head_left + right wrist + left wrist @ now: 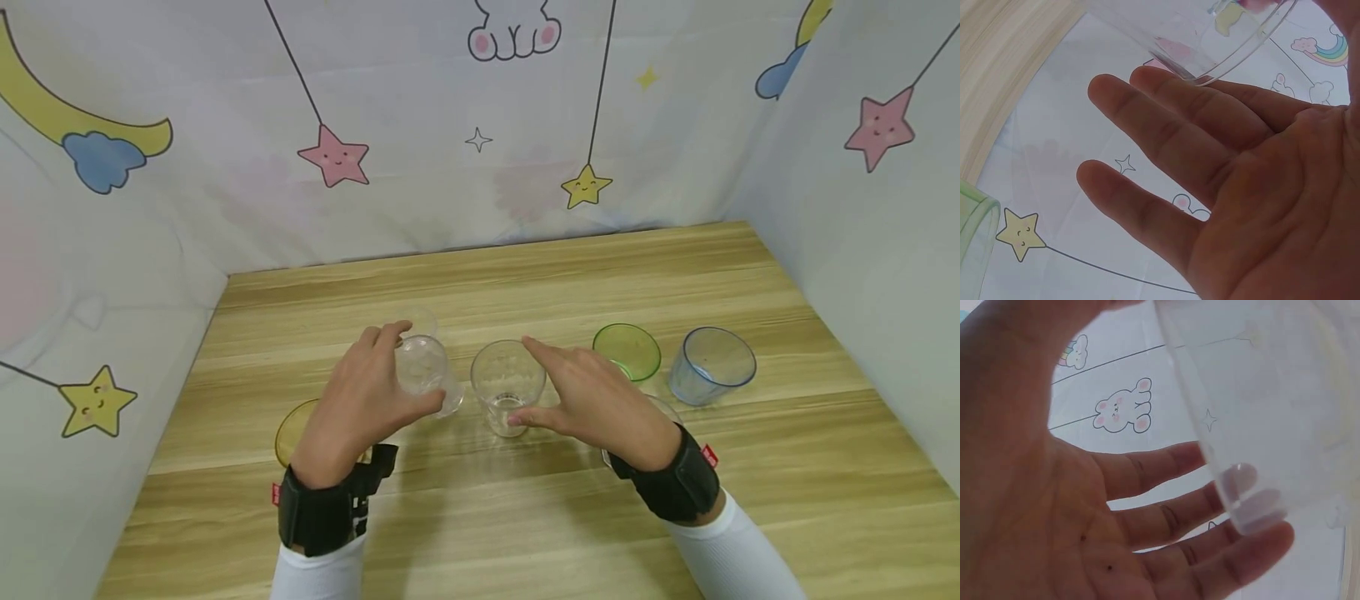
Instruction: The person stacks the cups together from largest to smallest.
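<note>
Clear tumblers (pixel 502 379), likely light, best held mid-wall, are gripped singly: at nine o'clock by left hand (pixel 360 392), three by right hand (pixel 597 402).

Amber tumbler (pixel 291 433) partly hidden by the left hand (pixel 363 387), clear glass (pixel 670 408) mostly covered by the right hand (pixel 600 404), clear cup (pixel 1272 406) cropped in the left wrist view, green tumbler (pixel 974 228) cut off in the right, cartoon bear (pixel 514 37) headless at top edge
</note>
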A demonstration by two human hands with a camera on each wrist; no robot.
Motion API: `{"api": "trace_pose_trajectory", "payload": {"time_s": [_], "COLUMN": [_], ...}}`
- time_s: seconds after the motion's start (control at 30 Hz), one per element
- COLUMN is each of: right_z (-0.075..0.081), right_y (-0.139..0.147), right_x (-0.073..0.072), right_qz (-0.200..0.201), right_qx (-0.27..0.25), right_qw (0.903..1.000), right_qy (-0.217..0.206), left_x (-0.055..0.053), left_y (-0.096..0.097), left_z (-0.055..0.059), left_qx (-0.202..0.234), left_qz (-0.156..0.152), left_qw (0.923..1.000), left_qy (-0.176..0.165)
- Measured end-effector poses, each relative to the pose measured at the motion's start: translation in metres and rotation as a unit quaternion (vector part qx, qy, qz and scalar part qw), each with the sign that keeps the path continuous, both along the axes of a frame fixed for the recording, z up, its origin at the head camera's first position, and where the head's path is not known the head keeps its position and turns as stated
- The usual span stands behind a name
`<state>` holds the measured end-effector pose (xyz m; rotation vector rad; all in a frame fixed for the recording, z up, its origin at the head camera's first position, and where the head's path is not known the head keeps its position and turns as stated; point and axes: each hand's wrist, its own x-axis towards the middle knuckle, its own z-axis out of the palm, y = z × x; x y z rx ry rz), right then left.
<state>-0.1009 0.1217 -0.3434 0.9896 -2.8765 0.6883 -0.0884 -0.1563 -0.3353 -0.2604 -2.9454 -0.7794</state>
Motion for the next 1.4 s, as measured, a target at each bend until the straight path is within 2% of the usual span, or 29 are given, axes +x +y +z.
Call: {"api": "trace_pose_trajectory", "payload": {"time_s": [0.43,0.9,1.13,1.27,1.4], "right_z": [-0.001,-0.002,-0.002,-0.001,-0.001], "right_y": [0.0,0.001,0.0,0.0,0.0], "right_x": [-0.001,0.0,-0.001,-0.001,0.0], "right_qz": [0.004,0.008,0.007,0.006,0.005], "right_qx": [0.001,-0.002,0.001,0.002,0.0], "right_qw": [1.0,1.0,1.0,1.0,1.0], "right_qy": [0.001,0.003,-0.001,-0.006,-0.005], "left_x": [0.006,0.011,0.011,0.011,0.011], "left_y": [-0.004,-0.007,-0.01,-0.01,-0.008], "left_z": [0.011,0.018,0.018,0.019,0.019], "left_qx": [0.035,0.068,0.096,0.119,0.15], "left_qz": [-0.002,-0.005,-0.01,-0.016,-0.036], "left_qw": [0.9983,0.9949,0.988,0.9842,0.9786], "left_qy": [0.047,0.075,0.121,0.13,0.137]}}
